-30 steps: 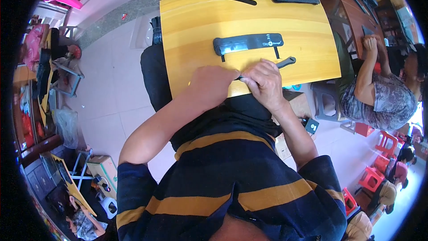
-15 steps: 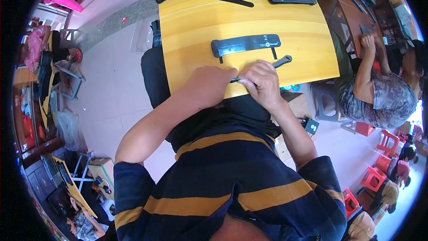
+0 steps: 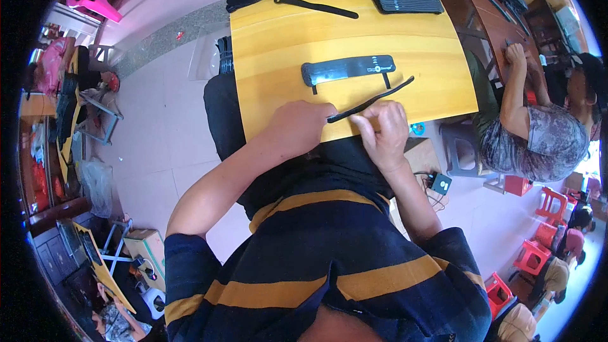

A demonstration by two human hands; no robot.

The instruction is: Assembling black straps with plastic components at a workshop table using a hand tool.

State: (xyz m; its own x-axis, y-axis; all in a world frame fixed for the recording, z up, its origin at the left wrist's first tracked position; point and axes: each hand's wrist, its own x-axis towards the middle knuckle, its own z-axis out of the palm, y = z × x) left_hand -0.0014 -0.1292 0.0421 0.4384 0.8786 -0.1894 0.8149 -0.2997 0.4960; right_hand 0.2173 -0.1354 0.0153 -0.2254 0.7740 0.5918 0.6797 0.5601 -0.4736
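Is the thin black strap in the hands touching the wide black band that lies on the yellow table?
Apart. In the head view, bare yellow table shows between the thin black strap and the wide black band.

Cardboard box [image 3: 147, 245] on floor, lower left; small white label [image 3: 378, 65] on black strap [image 3: 348, 69].

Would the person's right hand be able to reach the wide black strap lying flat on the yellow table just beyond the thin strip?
Probably yes. The right hand holds the thin black strip, and the wide black strap lies just beyond it on the yellow table, with only bare tabletop between.
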